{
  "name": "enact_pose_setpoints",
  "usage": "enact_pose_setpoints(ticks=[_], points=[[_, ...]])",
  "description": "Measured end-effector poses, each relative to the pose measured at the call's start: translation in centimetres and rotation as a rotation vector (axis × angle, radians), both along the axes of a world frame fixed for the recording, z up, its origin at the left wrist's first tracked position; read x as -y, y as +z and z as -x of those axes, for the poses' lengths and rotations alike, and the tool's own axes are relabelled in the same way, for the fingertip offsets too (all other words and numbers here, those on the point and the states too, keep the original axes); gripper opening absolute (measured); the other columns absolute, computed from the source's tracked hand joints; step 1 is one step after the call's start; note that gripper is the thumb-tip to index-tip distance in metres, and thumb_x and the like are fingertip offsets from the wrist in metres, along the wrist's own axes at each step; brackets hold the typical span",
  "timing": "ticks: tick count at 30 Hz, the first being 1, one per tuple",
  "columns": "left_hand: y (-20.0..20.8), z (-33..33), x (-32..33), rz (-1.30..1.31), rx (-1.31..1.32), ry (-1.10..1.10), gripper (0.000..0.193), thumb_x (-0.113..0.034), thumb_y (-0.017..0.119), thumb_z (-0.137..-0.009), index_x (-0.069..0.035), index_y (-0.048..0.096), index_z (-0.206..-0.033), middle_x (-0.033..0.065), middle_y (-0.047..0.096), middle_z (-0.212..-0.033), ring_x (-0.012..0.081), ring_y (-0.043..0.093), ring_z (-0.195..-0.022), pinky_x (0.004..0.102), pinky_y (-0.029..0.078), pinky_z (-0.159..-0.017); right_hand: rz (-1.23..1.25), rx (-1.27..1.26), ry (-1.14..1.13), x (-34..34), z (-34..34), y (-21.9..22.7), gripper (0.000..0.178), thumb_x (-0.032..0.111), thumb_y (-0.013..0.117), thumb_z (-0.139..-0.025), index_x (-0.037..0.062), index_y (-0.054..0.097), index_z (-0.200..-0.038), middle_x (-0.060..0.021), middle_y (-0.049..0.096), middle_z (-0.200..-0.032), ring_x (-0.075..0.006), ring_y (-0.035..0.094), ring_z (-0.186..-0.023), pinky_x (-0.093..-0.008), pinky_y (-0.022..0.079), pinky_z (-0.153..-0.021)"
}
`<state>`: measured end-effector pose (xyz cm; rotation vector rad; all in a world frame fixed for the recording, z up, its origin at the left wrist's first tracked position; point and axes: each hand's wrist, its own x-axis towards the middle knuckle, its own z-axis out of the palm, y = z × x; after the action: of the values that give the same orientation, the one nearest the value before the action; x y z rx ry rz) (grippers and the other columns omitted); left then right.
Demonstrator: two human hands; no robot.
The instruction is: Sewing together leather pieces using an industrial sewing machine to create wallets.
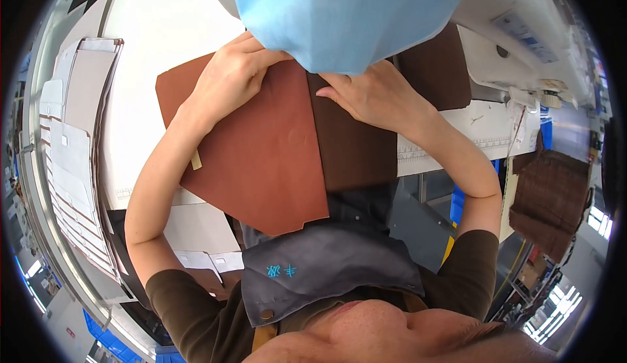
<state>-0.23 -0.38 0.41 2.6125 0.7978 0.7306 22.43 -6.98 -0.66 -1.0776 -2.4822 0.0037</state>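
A reddish-brown leather-like panel (261, 147) lies over the table's front edge, its lower end above my lap. My left hand (232, 79) rests palm down on its far part, thumb pointing inward. Beside it is a dark brown panel (356, 147), which meets or underlies the reddish one along a straight edge; I cannot tell which. My right hand (379, 95) lies over the dark panel's far end, with the thumb stretched out to the left. A light-blue cloth (346, 16) hides the fingertips of both hands and the far ends of the panels.
White machine housing (529, 36) stands at the far right, beside another dark brown piece (434, 69). Stacked pale sheets or panels (72, 173) line the left side of the white table (137, 128). Brown material (548, 196) hangs at the right.
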Motion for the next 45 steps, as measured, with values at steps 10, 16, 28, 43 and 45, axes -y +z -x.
enact_pose_setpoints(ticks=[10,16,28,43,45], points=[[-0.4,0.2,-0.8,-0.096,-0.089,-0.007,0.044,0.013,0.058,-0.062,-0.013,0.072,-0.095,0.0083,0.06,-0.084,0.0271,0.057,-0.081,0.0357,0.051,-0.069,-0.026,-0.013,0.012,0.0,0.0,-0.1,0.044,0.024,0.07,-0.077,0.0032,0.055,-0.112,-0.0071,0.056,-0.11,-0.0232,0.054,-0.105,-0.0337,0.048,-0.093],[-0.6,0.3,-0.8,-0.093,-0.067,-0.037,0.041,0.013,0.058,-0.062,-0.011,0.072,-0.092,0.0089,0.06,-0.084,0.0278,0.057,-0.082,0.0361,0.051,-0.07,-0.014,0.0,0.025,0.2,0.1,-0.1,0.043,0.024,0.07,-0.077,0.0029,0.055,-0.111,-0.0074,0.055,-0.11,-0.023,0.054,-0.105,-0.0337,0.048,-0.092],[0.1,0.3,2.3,-0.287,-0.13,-0.125,0.031,0.003,0.059,-0.07,0.0,0.066,-0.1,0.01,0.065,-0.104,0.0287,0.059,-0.1,0.039,0.049,-0.086,-0.084,-0.027,0.058,6.5,1.7,-0.7,0.031,0.019,0.062,-0.078,-0.0031,0.061,-0.099,-0.0142,0.059,-0.106,-0.0294,0.057,-0.104,-0.0384,0.048,-0.093],[-1.5,2.2,18.0,-0.219,0.045,-0.034,0.016,-0.006,0.07,-0.069,-0.002,0.066,-0.084,0.0081,0.068,-0.09,0.0237,0.067,-0.092,0.031,0.057,-0.072,-0.51,-0.301,-0.059,14.5,4.4,-5.9,0.012,0.01,0.064,-0.075,0.0097,0.065,-0.087,-0.0014,0.065,-0.088,-0.0174,0.063,-0.085,-0.0309,0.044,-0.074],[-1.1,2.1,18.2,-0.229,0.05,-0.026,0.016,-0.005,0.07,-0.068,-0.003,0.066,-0.083,0.0073,0.068,-0.089,0.0229,0.067,-0.091,0.0302,0.057,-0.072,-0.515,-0.303,-0.051,14.7,4.5,-5.5,0.013,0.01,0.067,-0.073,0.0088,0.065,-0.085,-0.0017,0.065,-0.087,-0.0171,0.063,-0.082,-0.0309,0.044,-0.072]])
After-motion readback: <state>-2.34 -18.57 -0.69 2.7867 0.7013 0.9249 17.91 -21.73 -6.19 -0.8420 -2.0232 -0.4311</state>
